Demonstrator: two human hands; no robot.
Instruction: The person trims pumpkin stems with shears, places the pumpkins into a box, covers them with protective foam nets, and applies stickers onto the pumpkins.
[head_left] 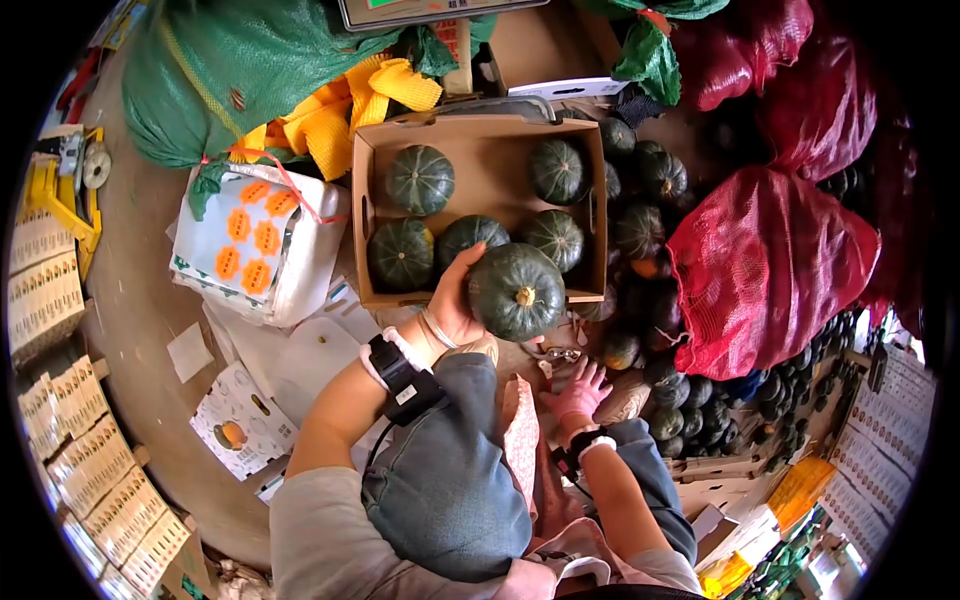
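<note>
Bare and wearing a bangle, my left hand (pixel 458 298) grips a round dark green kabocha squash (pixel 517 295), its stem end facing up. The squash is held over the near edge of an open cardboard box (pixel 485 150). Several more kabocha squashes (pixel 420 181) sit inside that box, on both sides and along its near wall. My right hand (pixel 579 392), in a pink glove, is low beside my knee with its fingers spread. No object shows in it; squashes on the floor (pixel 621 349) are close by.
Loose squashes (pixel 700 410) cover the floor at right, beside red mesh sacks (pixel 770 270). At left stands a white-wrapped block with a sheet of orange stickers (pixel 245 240). A green sack (pixel 250 70), yellow netting (pixel 345 105) and a scale (pixel 430 10) are at the top.
</note>
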